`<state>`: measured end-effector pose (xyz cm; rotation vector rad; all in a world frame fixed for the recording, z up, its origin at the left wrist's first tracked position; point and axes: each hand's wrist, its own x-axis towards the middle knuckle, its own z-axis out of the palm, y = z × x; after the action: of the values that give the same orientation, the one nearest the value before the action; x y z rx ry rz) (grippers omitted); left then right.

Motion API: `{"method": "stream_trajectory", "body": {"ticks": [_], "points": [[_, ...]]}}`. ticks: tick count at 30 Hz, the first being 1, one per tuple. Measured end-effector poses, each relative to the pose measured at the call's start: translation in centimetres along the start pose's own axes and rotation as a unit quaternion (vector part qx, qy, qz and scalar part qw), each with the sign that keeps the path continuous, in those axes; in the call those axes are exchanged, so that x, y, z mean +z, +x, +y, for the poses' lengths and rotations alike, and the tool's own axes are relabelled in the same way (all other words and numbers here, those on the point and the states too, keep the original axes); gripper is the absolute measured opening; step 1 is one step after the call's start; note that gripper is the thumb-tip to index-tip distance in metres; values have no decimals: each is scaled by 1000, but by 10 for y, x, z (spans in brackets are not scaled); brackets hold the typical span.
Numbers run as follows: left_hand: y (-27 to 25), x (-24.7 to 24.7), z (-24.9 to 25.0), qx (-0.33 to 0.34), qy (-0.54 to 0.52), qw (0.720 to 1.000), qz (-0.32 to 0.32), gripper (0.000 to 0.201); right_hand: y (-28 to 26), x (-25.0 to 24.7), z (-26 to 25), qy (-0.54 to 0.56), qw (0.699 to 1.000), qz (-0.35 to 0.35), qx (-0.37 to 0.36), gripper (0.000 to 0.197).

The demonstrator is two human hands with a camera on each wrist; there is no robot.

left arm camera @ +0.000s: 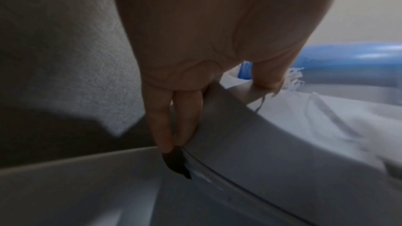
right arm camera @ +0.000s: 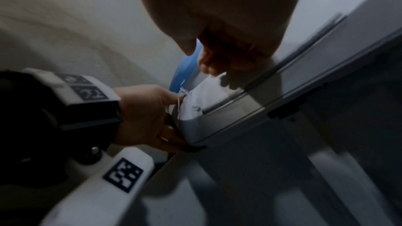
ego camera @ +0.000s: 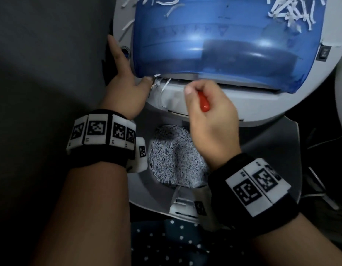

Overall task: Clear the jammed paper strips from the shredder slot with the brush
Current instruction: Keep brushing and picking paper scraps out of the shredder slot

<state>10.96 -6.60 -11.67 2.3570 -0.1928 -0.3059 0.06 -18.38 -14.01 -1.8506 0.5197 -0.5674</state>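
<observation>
A grey shredder [ego camera: 243, 104] with a translucent blue cover [ego camera: 204, 41] fills the upper head view. Its slot [ego camera: 233, 85] runs under the cover's near edge. White paper strips [ego camera: 159, 83] stick out at the slot's left end. My right hand [ego camera: 206, 112] grips the brush by its red handle [ego camera: 203, 102] at the slot's middle; the bristles are hidden behind my fingers. My left hand [ego camera: 126, 81] rests with straight fingers on the shredder's left side [left arm camera: 228, 109], thumb [left arm camera: 267, 78] touching the strips [left arm camera: 291, 80]. The right wrist view shows my left hand [right arm camera: 147, 114] on that corner.
A grey bin [ego camera: 262, 150] below the shredder head holds a heap of shredded paper [ego camera: 174, 156]. Loose strips [ego camera: 293, 10] lie on top of the cover at the far right. A rocker switch [ego camera: 324, 52] sits on the right side. Dotted dark fabric [ego camera: 175, 244] lies near me.
</observation>
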Motion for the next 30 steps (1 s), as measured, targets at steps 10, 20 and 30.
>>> {"method": "stream_trajectory", "body": {"ticks": [10,20,30], "points": [[3,0,-5,5,-11,1000,6,91,1,3,0,-1,1000,-3,9,19],[1,0,-4,6,-9,1000,-1,95,-2,5,-20,98,992,-66,-55,22],[3,-2,-4,3,-16,1000,-2,95,-1,2,-20,60,995,-18,-73,27]]}}
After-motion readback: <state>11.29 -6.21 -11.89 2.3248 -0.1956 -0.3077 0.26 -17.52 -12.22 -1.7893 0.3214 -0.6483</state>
